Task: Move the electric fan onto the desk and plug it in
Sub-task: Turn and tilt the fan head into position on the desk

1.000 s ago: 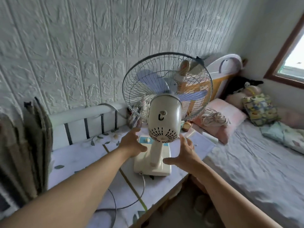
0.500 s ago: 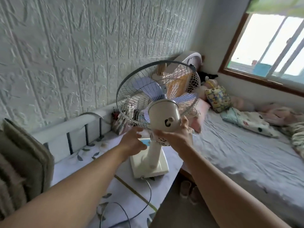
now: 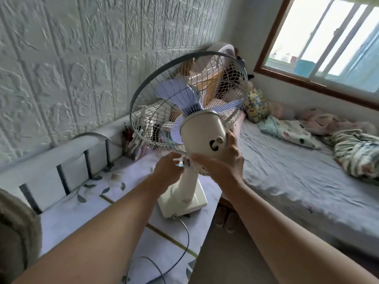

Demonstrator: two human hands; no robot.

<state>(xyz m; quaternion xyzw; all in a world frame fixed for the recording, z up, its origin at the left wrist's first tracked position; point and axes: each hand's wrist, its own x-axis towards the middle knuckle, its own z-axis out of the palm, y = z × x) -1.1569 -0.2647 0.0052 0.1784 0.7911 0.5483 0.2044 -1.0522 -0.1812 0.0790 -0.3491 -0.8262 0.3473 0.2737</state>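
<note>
The cream electric fan (image 3: 202,133) with pale blue blades and a wire cage stands on the desk (image 3: 86,206), its head tilted upward and turned toward the bed. My right hand (image 3: 223,160) wraps the back of the motor housing. At the neck joint just below the housing, my left hand (image 3: 167,171) pinches something small that I cannot make out. The fan's square base (image 3: 196,203) rests near the desk's right edge. Its dark cord (image 3: 184,240) runs from the base down across the desk toward me; the plug is out of view.
A white rail (image 3: 61,152) lines the desk's back edge, with a holder of pens (image 3: 133,142) in the corner. A bed (image 3: 287,177) with pillows and rumpled blankets lies to the right, slippers (image 3: 225,220) in the gap beside it. A window (image 3: 328,44) is at upper right.
My right hand rose from beside the base to the motor housing and took hold of it. My left hand went up from the base controls to the neck. The fan's head now tilts upward.
</note>
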